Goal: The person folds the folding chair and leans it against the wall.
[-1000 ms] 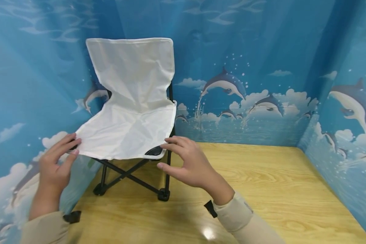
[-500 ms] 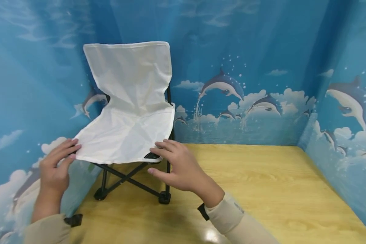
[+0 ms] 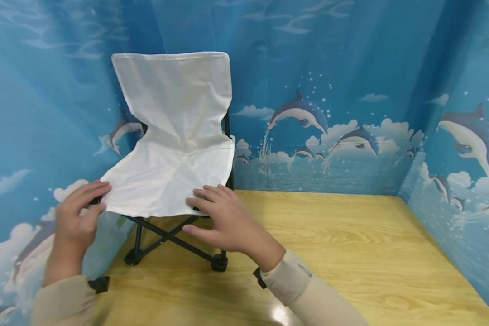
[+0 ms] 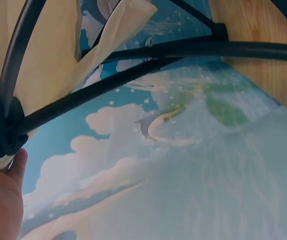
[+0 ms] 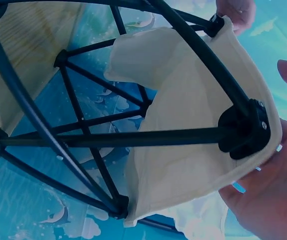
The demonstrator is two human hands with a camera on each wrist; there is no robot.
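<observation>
A folding chair [image 3: 169, 176] with white fabric and a black tube frame stands unfolded at the left, its backrest upright. My left hand [image 3: 74, 222] holds the seat's front left corner, fingers above and thumb lower down. From beneath, the left wrist view has the thumb [image 4: 18, 164] against that corner, by a black plastic bracket [image 4: 3, 127]. At the front right corner, the fingers of my right hand [image 3: 230, 222] lie over the seat's edge, thumb spread away below. The right wrist view shows this hand [image 5: 273, 187] behind the fabric rim, near another bracket [image 5: 246, 129].
Under the chair is a yellow wood-grain surface [image 3: 350, 244] that stretches to the right. Blue curtains [image 3: 309, 54] printed with dolphins and clouds enclose the back and both sides, and the left one hangs close beside the chair. Crossed front legs [image 3: 169, 234] end in black feet.
My right hand has slid left along the seat's front corner, its fingers now farther over the fabric and covering the black patch. The left hand stays at its corner.
</observation>
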